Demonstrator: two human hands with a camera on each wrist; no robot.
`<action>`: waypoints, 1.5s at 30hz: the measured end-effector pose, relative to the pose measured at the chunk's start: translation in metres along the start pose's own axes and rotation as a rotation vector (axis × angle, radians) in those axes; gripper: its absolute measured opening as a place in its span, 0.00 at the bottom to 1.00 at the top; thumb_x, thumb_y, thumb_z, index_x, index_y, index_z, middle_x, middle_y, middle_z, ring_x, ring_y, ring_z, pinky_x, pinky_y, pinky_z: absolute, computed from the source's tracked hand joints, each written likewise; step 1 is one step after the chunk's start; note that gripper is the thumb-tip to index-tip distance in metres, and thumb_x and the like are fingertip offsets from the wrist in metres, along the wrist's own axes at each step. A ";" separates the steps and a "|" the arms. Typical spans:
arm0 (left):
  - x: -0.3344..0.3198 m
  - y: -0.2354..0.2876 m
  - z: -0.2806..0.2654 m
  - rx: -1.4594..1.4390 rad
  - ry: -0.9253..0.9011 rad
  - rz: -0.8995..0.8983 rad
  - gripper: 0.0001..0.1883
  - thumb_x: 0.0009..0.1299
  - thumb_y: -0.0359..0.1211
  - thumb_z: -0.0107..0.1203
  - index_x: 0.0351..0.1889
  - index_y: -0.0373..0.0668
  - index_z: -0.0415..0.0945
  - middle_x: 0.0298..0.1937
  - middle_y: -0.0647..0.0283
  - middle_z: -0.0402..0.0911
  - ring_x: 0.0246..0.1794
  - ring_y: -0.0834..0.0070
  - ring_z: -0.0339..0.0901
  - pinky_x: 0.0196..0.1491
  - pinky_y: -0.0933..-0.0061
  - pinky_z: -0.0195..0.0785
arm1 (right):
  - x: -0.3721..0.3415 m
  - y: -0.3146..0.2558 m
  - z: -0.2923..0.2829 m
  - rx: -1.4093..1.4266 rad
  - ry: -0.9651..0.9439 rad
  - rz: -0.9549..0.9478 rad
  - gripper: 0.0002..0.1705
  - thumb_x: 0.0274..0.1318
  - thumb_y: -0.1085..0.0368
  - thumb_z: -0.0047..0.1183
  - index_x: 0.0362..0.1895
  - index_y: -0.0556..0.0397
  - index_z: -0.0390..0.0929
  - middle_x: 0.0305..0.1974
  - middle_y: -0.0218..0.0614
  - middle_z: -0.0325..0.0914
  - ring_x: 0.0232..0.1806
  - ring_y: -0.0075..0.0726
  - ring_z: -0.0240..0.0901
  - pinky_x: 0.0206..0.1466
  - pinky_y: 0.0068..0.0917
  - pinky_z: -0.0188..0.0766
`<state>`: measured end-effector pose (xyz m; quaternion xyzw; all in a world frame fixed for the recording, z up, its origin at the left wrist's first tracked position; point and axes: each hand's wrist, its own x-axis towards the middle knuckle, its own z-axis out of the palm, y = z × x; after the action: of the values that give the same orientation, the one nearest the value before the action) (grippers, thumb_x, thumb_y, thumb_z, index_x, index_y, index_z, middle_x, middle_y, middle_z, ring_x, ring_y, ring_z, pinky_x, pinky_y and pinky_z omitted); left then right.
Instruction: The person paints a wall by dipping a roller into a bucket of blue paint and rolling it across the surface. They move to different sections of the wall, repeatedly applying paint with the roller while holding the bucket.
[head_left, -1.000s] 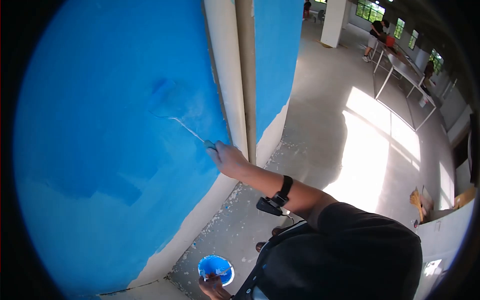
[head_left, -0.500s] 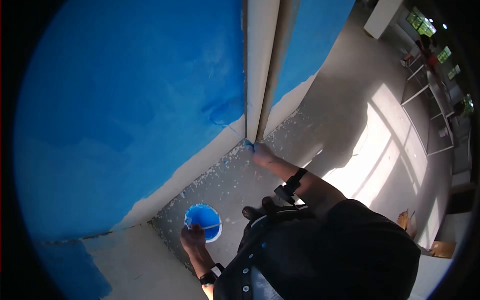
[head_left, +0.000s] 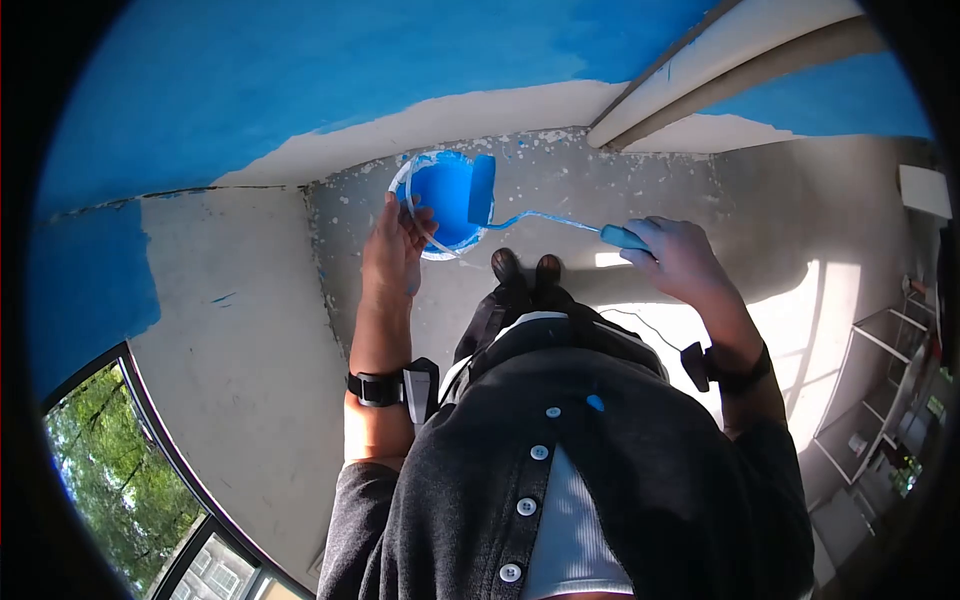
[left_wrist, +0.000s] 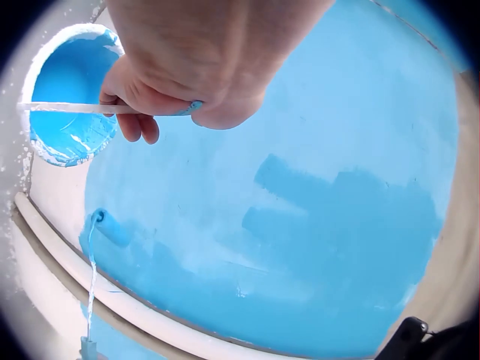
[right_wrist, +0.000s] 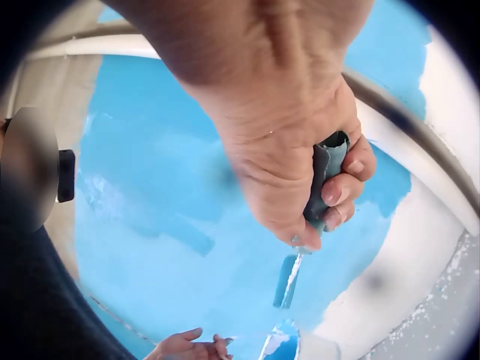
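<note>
In the head view, my left hand (head_left: pixel 393 248) grips the thin white handle (left_wrist: pixel 71 108) of a paint bucket, with the fingers curled around it. The bucket (left_wrist: pixel 73 30) has a white, paint-smeared rim and blue paint inside. My right hand (head_left: pixel 684 258) holds a paint roller by its blue-green grip (head_left: pixel 624 237). A bent wire frame, streaked with paint, leads to the blue roller sleeve (head_left: pixel 482 188), which overlaps the bucket's right rim in the head view. In the right wrist view, fingers and thumb wrap the grip (right_wrist: pixel 327 176).
A wall (head_left: pixel 330 70) carries blue paint above a bare white lower strip. White pipes (head_left: pixel 700 65) run up it at the right. The grey floor (head_left: pixel 560 195) has paint specks. A window (head_left: pixel 140 480) is at lower left, and a metal-frame table (head_left: pixel 870 390) stands far right.
My right hand has brought the roller off the wall and over toward the bucket. The head view has swung left and down. My left hand stays at the bucket.
</note>
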<state>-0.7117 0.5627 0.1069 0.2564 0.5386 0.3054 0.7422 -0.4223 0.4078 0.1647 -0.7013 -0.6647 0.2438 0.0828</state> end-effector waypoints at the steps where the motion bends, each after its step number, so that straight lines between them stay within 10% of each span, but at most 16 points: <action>1: -0.001 -0.001 0.003 0.001 -0.003 -0.005 0.22 0.68 0.47 0.35 0.40 0.37 0.69 0.30 0.64 0.74 0.32 0.74 0.69 0.42 0.73 0.60 | 0.008 -0.010 0.000 -0.139 -0.009 -0.070 0.09 0.41 0.64 0.49 0.29 0.52 0.70 0.21 0.40 0.72 0.26 0.47 0.71 0.27 0.37 0.66; 20: -0.008 -0.011 0.016 -0.002 -0.037 -0.093 0.27 0.67 0.51 0.34 0.43 0.33 0.66 0.32 0.61 0.73 0.34 0.73 0.69 0.45 0.72 0.60 | 0.076 -0.064 0.025 -0.315 -0.229 -0.266 0.04 0.36 0.69 0.48 0.21 0.51 0.75 0.22 0.39 0.74 0.26 0.42 0.74 0.28 0.35 0.69; 45: -0.016 0.117 0.063 -0.354 -0.403 -0.034 0.38 0.60 0.60 0.39 0.40 0.26 0.62 0.36 0.56 0.66 0.40 0.66 0.65 0.49 0.63 0.58 | 0.010 -0.067 -0.006 0.010 0.816 0.095 0.18 0.36 0.70 0.51 0.39 0.51 0.71 0.25 0.39 0.71 0.25 0.44 0.70 0.26 0.34 0.67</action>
<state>-0.6756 0.6279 0.2181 0.1693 0.3224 0.3250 0.8728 -0.4793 0.4255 0.1966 -0.7700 -0.5430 -0.0475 0.3317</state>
